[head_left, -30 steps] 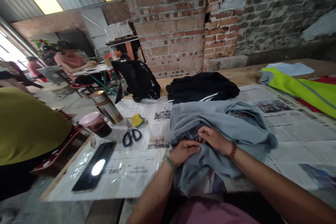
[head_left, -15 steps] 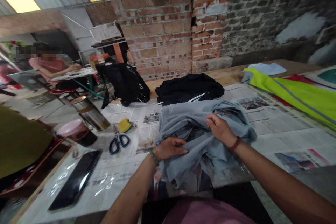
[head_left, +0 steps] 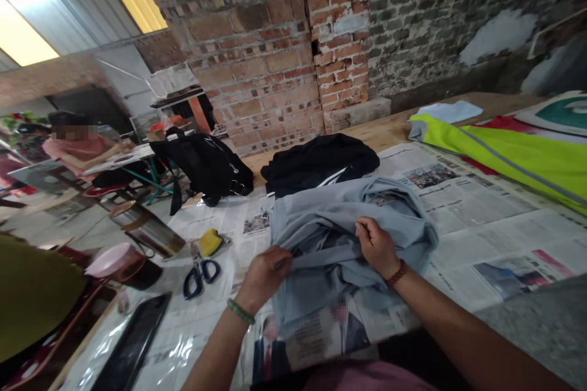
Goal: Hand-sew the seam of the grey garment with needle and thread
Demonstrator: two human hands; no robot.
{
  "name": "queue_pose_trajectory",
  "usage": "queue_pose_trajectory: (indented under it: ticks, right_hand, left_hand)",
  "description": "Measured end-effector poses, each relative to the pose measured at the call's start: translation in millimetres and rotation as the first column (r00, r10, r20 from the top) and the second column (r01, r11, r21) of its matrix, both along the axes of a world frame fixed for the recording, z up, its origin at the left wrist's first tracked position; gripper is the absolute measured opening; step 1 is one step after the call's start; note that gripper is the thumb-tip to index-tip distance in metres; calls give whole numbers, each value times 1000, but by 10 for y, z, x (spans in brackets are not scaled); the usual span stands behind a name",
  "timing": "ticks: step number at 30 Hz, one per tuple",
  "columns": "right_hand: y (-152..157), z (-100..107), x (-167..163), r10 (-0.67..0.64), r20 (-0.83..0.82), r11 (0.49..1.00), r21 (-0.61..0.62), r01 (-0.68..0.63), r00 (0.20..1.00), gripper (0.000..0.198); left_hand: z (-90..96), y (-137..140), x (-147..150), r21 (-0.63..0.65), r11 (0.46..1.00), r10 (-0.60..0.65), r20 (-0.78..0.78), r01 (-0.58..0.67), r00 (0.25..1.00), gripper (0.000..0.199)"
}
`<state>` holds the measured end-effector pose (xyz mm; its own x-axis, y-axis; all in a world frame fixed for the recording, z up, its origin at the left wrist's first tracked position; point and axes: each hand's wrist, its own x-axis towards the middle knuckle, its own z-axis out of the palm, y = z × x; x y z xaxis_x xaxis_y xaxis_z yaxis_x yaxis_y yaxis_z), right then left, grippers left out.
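A crumpled grey-blue garment (head_left: 321,214) lies on the newspaper-covered table in front of me; its exact kind is hard to make out in the folds. My left hand (head_left: 268,275) pinches its cloth at the left side, with a fold stretching from there toward the middle. On the right, my right hand (head_left: 376,244) has its fingers closed on the fabric, near a loop of bunched cloth. Beyond the garment rests a black garment (head_left: 321,159) with white stripes. Dark-handled scissors (head_left: 200,275) and a small yellow object (head_left: 211,242) lie left of my hands.
A phone (head_left: 132,342), a pink-lidded jar (head_left: 126,266) and a metal flask (head_left: 147,229) line the left edge. A black backpack (head_left: 206,168) stands behind. A yellow-green garment (head_left: 513,153) and an iron (head_left: 562,113) are at right. A person (head_left: 76,146) sits farther off.
My left hand has shifted left and closed from a looser pose, pulling a fold of the garment out leftward. My right hand keeps its grip. The camera view has shifted slightly.
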<state>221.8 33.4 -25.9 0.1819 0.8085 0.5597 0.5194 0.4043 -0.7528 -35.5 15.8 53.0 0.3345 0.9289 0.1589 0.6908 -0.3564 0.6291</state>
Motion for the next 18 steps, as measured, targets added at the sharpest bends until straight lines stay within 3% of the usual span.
queue_pose_trajectory:
  ticks: [3,6,13,16,18]
  right_hand:
    - [8,-75,0,26,30,1000,6,-26,999,20]
    - [6,-102,-15,29,34,999,14,-30,999,20]
    - [-34,-81,-22,28,32,1000,-12,-28,999,21]
    - [-45,-106,-20,27,27,999,-19,-26,999,21]
    - [-49,-124,-21,19,29,999,-35,-18,999,21]
  left_hand:
    - [-269,-192,-33,-41,998,39,-53,-41,998,16]
    - [-351,-311,-39,-96,993,67,-53,-72,996,18]
    - [85,-306,31,-266,961,-101,-81,77,992,35]
    - [173,-246,127,-323,946,-64,-132,18,989,44]
    - [153,-209,244,-229,973,-14,-227,-39,974,38]
